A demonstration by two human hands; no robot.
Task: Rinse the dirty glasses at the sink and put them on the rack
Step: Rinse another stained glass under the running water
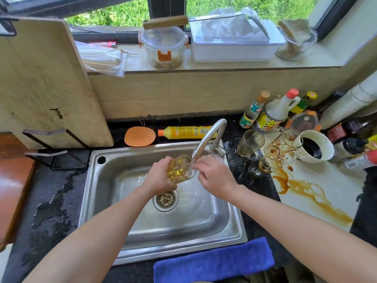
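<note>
Under the faucet (206, 137), left fingers (165, 161) wrap the glass (181, 170); right fingers (199, 165) touch it.

The sink (204, 223) is set in the tabletop (57, 201), faucet (210, 135) at its back right — a glass (180, 169) under the spout, above the basin. More glasses (250, 142) crowd just right of the sink; the rack (67, 160) stands left, a cloth (214, 260) in front.
</note>
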